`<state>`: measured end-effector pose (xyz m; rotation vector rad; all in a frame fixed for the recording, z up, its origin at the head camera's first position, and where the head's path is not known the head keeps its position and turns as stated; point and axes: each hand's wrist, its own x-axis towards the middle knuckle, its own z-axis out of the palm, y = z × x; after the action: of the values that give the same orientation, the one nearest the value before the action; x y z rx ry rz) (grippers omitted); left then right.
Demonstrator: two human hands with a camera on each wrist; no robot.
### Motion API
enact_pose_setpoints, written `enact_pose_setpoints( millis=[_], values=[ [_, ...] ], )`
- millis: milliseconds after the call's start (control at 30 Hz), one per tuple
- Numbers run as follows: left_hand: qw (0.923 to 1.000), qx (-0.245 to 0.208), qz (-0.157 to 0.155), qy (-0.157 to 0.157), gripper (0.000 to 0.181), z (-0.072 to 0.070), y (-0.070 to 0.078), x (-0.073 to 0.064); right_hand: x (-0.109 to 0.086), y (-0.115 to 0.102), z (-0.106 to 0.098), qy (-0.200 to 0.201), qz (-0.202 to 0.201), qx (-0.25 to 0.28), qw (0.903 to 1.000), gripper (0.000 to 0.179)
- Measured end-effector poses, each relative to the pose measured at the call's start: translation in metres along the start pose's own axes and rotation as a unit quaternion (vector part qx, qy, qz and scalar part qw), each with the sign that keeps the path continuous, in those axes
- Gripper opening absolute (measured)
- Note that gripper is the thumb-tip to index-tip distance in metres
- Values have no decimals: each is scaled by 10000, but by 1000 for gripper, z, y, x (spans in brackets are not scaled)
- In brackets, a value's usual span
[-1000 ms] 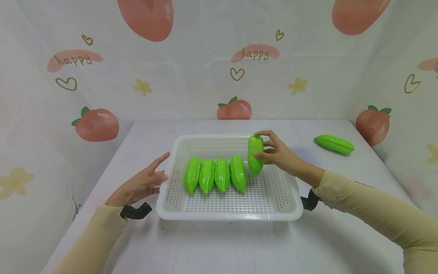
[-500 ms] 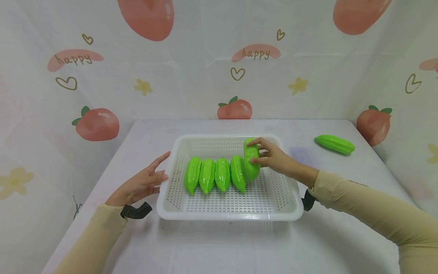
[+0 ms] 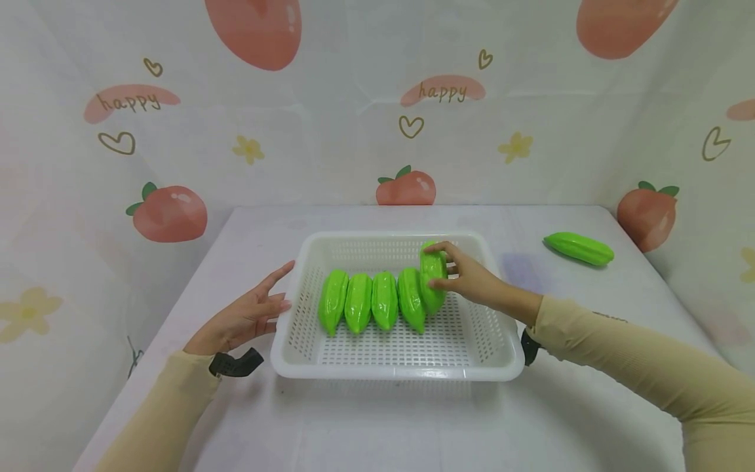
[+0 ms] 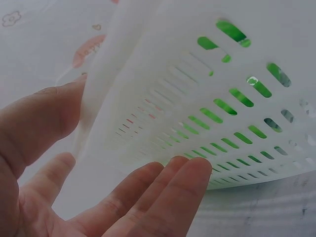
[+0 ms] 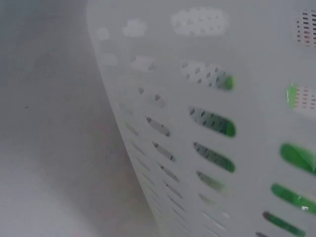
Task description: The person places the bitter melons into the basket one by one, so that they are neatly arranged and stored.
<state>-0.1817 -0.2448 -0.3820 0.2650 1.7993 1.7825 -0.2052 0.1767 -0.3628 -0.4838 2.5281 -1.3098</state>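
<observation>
While our relaxed left hand point(image 3: 243, 320) touches the basket point(image 3: 396, 373), our right hand point(image 3: 472, 279) grips a green fruit point(image 3: 432, 268), apparently placing it; next, release gently.

A row of four fruits point(image 3: 385, 301) lies in the basket point(image 3: 396, 373) on the table point(image 3: 354, 432) — right hand point(image 3: 470, 278) and fifth fruit point(image 3: 432, 266) at the row's right, left hand point(image 3: 250, 314) at the basket's left, sixth fruit point(image 3: 580, 248) right, farther back.

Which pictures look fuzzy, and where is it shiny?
Head view: fairly sharp, shiny glints on the green ridged fruits, soft shadow below the white plastic basket; left wrist view: dimmer, rather hazy; right wrist view: gray, hazy, fuzziest of the three.
</observation>
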Motion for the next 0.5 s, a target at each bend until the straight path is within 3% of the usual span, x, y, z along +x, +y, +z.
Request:
enact_pose_setpoints(
  millis=[500],
  values=[
    [9999, 123, -5, 50, 78, -1, 0, 0, 2, 0, 4, -212, 368, -324, 9986, 63]
  ],
)
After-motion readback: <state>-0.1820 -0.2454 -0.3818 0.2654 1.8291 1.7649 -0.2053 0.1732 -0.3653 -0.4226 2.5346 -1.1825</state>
